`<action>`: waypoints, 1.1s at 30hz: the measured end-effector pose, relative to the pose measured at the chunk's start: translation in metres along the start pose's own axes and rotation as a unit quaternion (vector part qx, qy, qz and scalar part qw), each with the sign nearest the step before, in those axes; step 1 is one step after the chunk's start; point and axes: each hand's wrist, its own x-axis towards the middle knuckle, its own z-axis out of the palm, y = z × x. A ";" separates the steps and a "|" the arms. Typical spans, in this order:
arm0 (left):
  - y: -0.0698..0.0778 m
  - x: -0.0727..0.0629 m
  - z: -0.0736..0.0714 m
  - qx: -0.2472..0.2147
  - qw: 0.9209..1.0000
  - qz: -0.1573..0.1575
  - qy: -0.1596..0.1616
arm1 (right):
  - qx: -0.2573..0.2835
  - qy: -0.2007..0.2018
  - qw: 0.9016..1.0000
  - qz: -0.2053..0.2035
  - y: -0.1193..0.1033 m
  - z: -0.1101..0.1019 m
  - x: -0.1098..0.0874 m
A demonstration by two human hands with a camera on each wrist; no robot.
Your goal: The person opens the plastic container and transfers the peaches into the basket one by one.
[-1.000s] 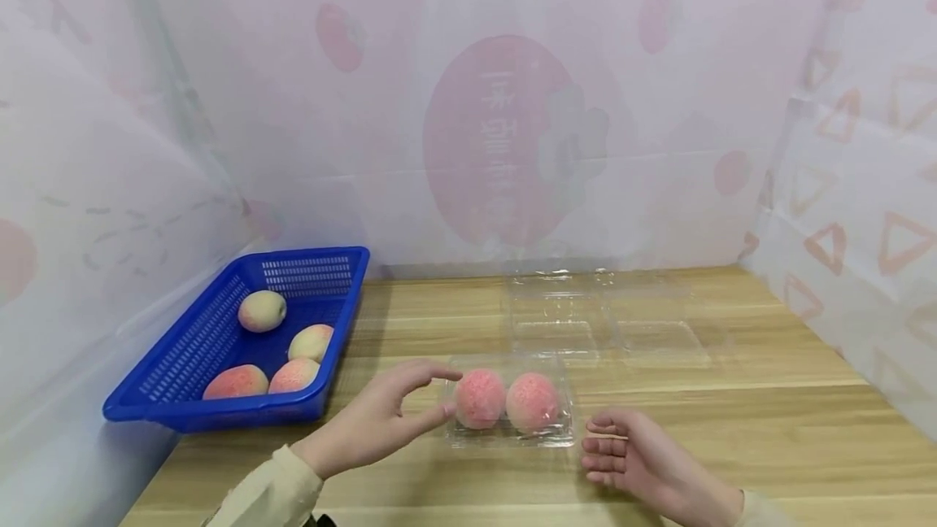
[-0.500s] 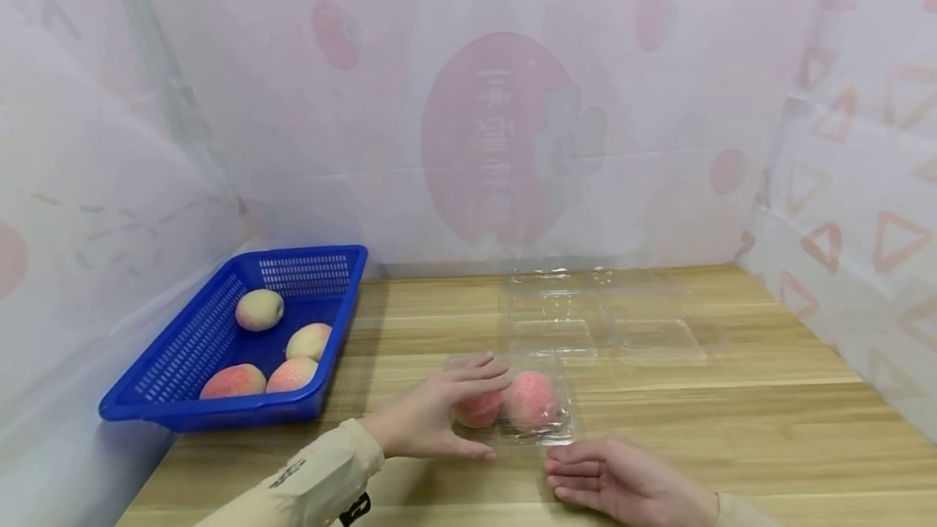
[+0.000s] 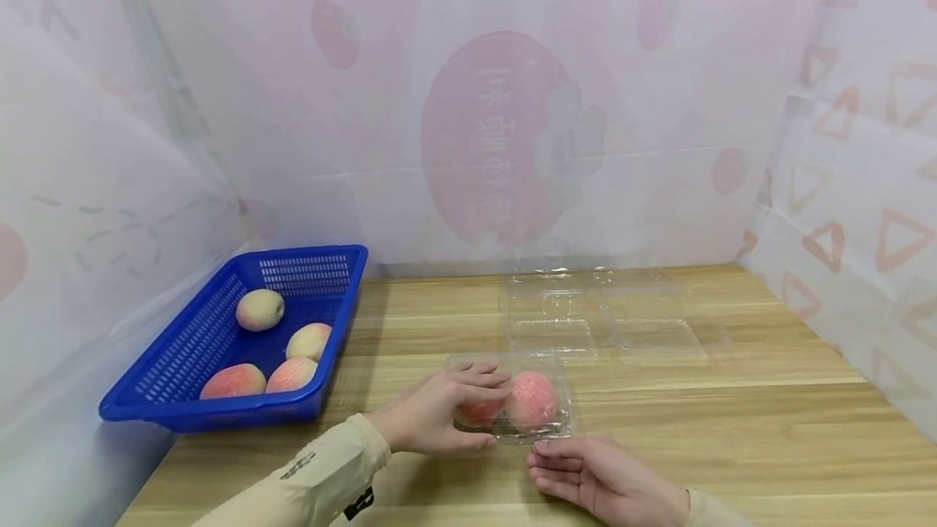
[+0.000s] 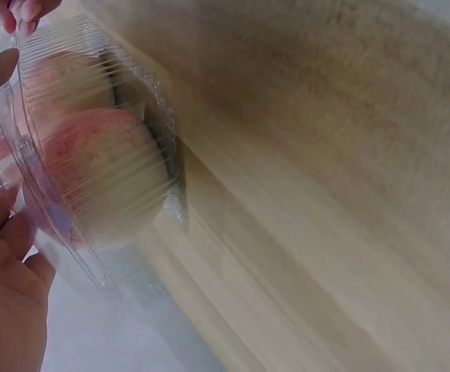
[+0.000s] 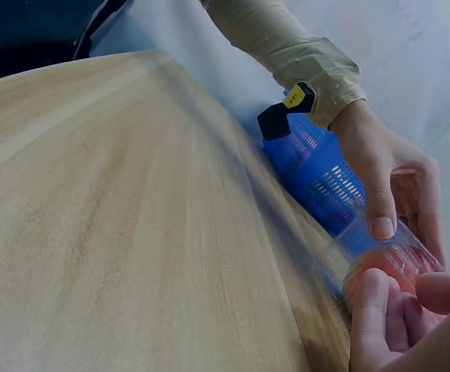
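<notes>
A clear plastic clamshell box [image 3: 565, 397] with two pink-and-cream peaches [image 3: 532, 402] inside sits on the wooden table, its lid over the fruit. My left hand [image 3: 446, 407] spans its left half, fingers bent over the top and thumb at the front edge, hiding much of the left peach. At the front right corner, the fingertips and thumb of my right hand [image 3: 596, 474] pinch the rim. The left wrist view shows the ribbed side of the box and peaches [image 4: 104, 174] through it, with the left hand [image 4: 8, 287] against the lid.
A blue plastic basket [image 3: 342, 340] holding several peaches [image 3: 259, 310] stands at the left. Behind the box lies an open clear clamshell container [image 3: 607, 324]. Printed sheets [image 3: 659, 210] wall the table at the back and sides.
My left hand has moved right, from beside the box onto its lid. My right hand has moved left, from beyond the box's right side to its front corner. The box stays in place.
</notes>
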 end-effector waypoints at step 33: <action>-0.003 0.004 -0.003 0.015 0.999 0.038 -0.003 | -0.019 0.044 0.999 -0.012 0.008 0.013 0.007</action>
